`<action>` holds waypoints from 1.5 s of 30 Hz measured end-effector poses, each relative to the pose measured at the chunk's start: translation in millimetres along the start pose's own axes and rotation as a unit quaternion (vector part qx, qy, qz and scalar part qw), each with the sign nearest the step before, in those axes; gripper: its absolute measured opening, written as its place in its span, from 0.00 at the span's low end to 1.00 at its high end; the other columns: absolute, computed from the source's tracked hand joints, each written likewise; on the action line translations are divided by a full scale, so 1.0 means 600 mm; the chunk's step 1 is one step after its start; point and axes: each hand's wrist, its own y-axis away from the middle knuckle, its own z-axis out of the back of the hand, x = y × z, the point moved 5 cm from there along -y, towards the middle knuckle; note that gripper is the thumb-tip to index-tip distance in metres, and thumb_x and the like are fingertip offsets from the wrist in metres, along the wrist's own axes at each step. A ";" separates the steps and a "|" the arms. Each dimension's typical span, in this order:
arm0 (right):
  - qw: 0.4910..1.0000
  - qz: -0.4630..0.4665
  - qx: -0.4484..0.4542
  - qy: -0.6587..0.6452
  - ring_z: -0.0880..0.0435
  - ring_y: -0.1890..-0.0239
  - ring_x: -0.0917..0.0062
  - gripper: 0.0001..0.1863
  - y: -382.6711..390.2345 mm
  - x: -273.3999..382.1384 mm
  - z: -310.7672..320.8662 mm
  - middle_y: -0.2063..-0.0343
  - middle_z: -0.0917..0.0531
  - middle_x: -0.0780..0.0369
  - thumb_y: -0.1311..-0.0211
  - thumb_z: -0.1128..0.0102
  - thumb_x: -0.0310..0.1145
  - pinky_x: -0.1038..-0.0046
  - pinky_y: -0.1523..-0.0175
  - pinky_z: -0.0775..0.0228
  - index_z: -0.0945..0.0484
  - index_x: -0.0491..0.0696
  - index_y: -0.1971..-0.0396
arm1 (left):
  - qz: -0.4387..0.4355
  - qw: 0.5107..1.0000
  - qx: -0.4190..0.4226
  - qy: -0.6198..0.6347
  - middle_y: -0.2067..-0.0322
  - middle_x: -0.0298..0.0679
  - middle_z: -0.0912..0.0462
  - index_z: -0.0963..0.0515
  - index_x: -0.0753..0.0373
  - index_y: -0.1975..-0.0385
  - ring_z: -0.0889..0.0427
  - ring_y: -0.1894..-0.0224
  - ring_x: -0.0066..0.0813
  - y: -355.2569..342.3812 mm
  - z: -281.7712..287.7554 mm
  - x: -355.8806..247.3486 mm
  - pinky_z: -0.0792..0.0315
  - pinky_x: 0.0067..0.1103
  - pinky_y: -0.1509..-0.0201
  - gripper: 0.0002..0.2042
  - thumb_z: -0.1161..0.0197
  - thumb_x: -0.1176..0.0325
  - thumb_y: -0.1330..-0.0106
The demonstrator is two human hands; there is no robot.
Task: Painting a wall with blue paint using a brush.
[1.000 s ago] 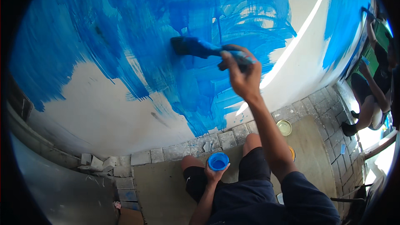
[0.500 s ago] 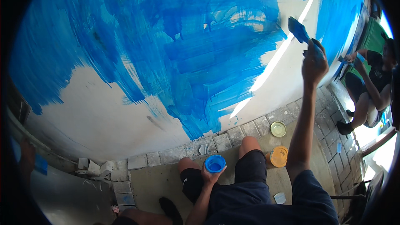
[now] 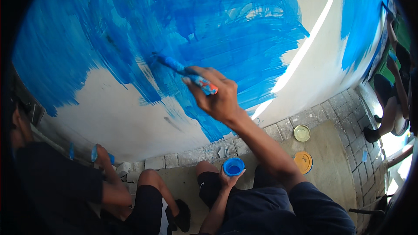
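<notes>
My right hand is closed round the paint-smeared handle of a paintbrush, which points left. Its bristle end is at the blue-painted wall; whether it touches is hard to tell. Down in front of my lap, my left hand grips a small cup of blue paint, held upright with its mouth facing up. Streaky blue covers the upper wall, while bare whitish patches show lower down and at the right.
A tub with an orange lid and a pale round lid lie to my right, by the paving bricks. One person sits close on my left, a blue-stained thing in hand. Another person works at the far right.
My right hand has swung the brush from the bare strip at the right to the middle-left of the wall. The left-hand person has leaned into view; the far-right person's arm has risen.
</notes>
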 end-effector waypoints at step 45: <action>0.791 -0.549 -0.108 -0.246 0.26 0.65 0.86 0.23 0.402 -0.259 0.445 0.57 0.20 0.64 0.30 0.47 0.41 0.85 0.70 0.41 0.29 0.41 0.42 | 0.049 0.999 0.003 0.008 0.48 0.44 0.21 0.31 0.60 0.42 0.20 0.46 0.39 0.018 0.023 0.009 0.27 0.31 0.41 0.43 0.18 0.50 0.59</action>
